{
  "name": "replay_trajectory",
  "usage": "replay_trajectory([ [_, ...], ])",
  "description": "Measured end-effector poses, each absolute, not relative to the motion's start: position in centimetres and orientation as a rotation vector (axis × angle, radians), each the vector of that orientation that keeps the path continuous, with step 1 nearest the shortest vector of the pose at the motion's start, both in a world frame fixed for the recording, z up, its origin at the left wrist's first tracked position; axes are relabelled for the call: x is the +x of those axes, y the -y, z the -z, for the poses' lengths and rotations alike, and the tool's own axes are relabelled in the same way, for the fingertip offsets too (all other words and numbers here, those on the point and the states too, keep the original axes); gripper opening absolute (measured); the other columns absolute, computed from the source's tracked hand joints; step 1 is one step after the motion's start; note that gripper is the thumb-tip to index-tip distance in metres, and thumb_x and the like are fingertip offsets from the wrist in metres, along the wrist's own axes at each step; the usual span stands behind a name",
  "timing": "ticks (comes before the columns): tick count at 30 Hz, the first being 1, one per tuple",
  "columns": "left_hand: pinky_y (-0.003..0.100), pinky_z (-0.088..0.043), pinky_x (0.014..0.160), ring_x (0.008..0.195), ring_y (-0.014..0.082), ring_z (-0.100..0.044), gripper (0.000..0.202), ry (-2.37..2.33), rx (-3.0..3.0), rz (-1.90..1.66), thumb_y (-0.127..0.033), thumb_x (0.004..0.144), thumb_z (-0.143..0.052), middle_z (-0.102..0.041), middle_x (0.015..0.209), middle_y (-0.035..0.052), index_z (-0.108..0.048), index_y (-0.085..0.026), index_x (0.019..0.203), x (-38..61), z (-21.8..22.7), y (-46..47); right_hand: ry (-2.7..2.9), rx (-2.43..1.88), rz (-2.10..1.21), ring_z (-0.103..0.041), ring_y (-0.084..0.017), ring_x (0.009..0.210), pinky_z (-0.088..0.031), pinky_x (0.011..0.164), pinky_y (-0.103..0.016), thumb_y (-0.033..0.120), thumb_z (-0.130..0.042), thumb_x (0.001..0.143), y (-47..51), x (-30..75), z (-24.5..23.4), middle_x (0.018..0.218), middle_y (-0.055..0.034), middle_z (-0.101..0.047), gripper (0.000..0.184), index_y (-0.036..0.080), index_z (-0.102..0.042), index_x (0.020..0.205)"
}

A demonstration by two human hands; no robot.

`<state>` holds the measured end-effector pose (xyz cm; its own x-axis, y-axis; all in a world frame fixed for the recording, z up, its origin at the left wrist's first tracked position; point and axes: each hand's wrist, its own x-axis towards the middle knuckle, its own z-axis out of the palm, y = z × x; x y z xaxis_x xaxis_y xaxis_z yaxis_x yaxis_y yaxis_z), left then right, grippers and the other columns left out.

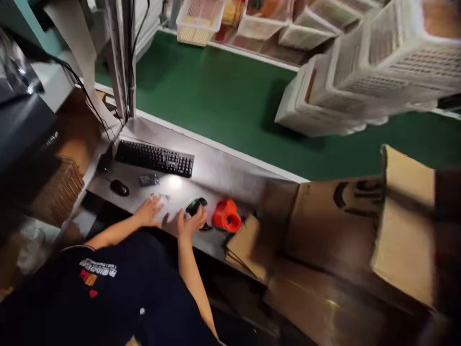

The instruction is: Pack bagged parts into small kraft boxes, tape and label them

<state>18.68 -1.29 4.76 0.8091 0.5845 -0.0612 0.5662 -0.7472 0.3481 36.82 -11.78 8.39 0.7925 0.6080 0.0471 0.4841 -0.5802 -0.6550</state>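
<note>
My left hand [148, 212] lies flat with its fingers spread on the metal worktop, at the edge of a pale, clear-looking packet with small print [164, 197]. Thumb and fingers of my right hand [193, 222] are curled around a black handheld scanner [196, 205] that shows a green light. Just right of it sits an orange-red roll-shaped object [226, 216], perhaps a tape dispenser. A small dark packet [149, 179] rests above my left hand, below the black keyboard [154, 157].
A black mouse [119, 188] lies at the left of the worktop [219, 166]. Large cardboard boxes [334, 226] crowd the right side. Behind runs a green conveyor-like surface [216, 96] with stacked white baskets [324, 101]. A metal post [122, 57] with cables stands at the left.
</note>
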Motion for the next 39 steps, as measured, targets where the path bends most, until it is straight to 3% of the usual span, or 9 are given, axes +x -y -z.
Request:
replay_trajectory([
  [3, 0.06, -0.013, 0.132, 0.164, 0.0455, -0.014, 0.095, -0.762, 2.534, 0.145, -0.058, 0.09, -0.071, -0.022, 0.176, 0.0266, -0.037, -0.01, 0.164, 18.4, -2.8, 5.5, 0.52, -2.595, -0.308, -0.03, -0.049, 0.153, -0.028, 0.122, -0.068, 0.05, -0.066, 0.082, 15.5, 42.2, -7.4, 0.163, -0.0384, -0.028, 0.097, 0.0, -0.03, 0.157],
  [5, 0.06, -0.006, 0.133, 0.166, 0.042, -0.006, 0.096, -0.764, 2.526, 0.167, -0.059, 0.092, -0.067, -0.014, 0.178, 0.0255, -0.03, -0.012, 0.167, 18.7, -2.4, 5.1, 0.564, -2.663, -0.445, -0.038, -0.044, 0.149, -0.032, 0.122, -0.061, 0.045, -0.065, 0.084, 15.2, 44.7, -7.6, 0.159, -0.0326, -0.037, 0.083, 0.005, -0.042, 0.152],
  [8, 0.058, -0.005, 0.133, 0.167, 0.0399, -0.004, 0.095, -0.781, 2.545, 0.167, -0.061, 0.093, -0.063, -0.011, 0.179, 0.0232, -0.028, -0.013, 0.168, 18.7, -2.7, 4.0, 0.779, -2.68, -0.656, -0.051, -0.036, 0.139, -0.036, 0.12, -0.052, 0.036, -0.063, 0.084, 12.4, 46.7, -8.3, 0.148, -0.0233, -0.049, 0.058, 0.012, -0.058, 0.137],
  [14, 0.053, -0.012, 0.132, 0.167, 0.0361, -0.01, 0.096, -0.843, 2.536, 0.209, -0.06, 0.094, -0.059, -0.009, 0.18, 0.0202, -0.023, -0.015, 0.17, 18.6, -3.0, 4.5, 0.637, -2.553, -0.912, -0.052, -0.037, 0.136, -0.042, 0.113, -0.047, 0.013, -0.074, 0.062, 9.9, 45.1, -10.0, 0.145, -0.0269, -0.053, 0.076, 0.007, -0.054, 0.136],
  [16, 0.056, -0.015, 0.13, 0.166, 0.0381, -0.011, 0.095, -0.852, 2.528, 0.223, -0.062, 0.094, -0.059, -0.009, 0.18, 0.0188, -0.023, -0.017, 0.17, 18.7, -3.1, 4.6, 0.536, -2.394, -0.956, -0.06, -0.033, 0.126, -0.046, 0.104, -0.039, 0.017, -0.066, 0.071, 10.4, 43.0, -10.6, 0.133, -0.025, -0.062, 0.053, 0.004, -0.061, 0.122],
  [19, 0.063, -0.02, 0.126, 0.163, 0.0429, -0.013, 0.095, -0.871, 2.509, 0.215, -0.064, 0.092, -0.06, -0.014, 0.18, 0.0164, -0.026, -0.022, 0.17, 18.7, -3.3, 4.5, 0.484, -2.235, -1.146, -0.068, -0.02, 0.085, -0.051, 0.078, -0.03, 0.03, -0.058, 0.082, 11.2, 39.1, -11.7, 0.091, -0.0113, -0.072, 0.031, 0.006, -0.068, 0.099],
  [24, 0.066, -0.021, 0.122, 0.16, 0.0464, -0.012, 0.089, -0.873, 2.484, 0.169, -0.063, 0.093, -0.063, -0.019, 0.18, 0.0132, -0.033, -0.024, 0.167, 18.5, -3.7, 4.3, 0.338, -2.016, -1.346, -0.05, -0.013, 0.049, -0.045, 0.051, -0.025, 0.043, -0.071, 0.082, 10.5, 34.1, -13.4, 0.051, 0.0048, -0.055, 0.026, 0.017, -0.067, 0.083],
  [33, 0.066, -0.021, 0.121, 0.157, 0.0485, -0.015, 0.082, -0.849, 2.511, 0.088, -0.057, 0.098, -0.06, -0.045, 0.166, 0.0176, -0.037, -0.015, 0.165, 18.7, -3.3, 4.8, 0.215, -1.951, -1.335, -0.044, -0.011, 0.045, -0.039, 0.045, -0.023, 0.04, -0.078, 0.081, 9.7, 33.7, -15.2, 0.047, 0.0064, -0.05, 0.026, 0.02, -0.063, 0.079],
  [39, 0.067, -0.02, 0.123, 0.161, 0.0466, -0.013, 0.092, -0.84, 2.461, 0.139, -0.064, 0.092, -0.062, -0.043, 0.166, 0.0196, -0.029, -0.024, 0.169, 18.8, -3.1, 4.7, 0.412, -2.314, -1.056, -0.064, -0.02, 0.063, -0.054, 0.06, -0.031, 0.054, -0.069, 0.084, 10.4, 36.6, -12.6, 0.067, -0.0027, -0.065, 0.037, 0.018, -0.066, 0.091],
])
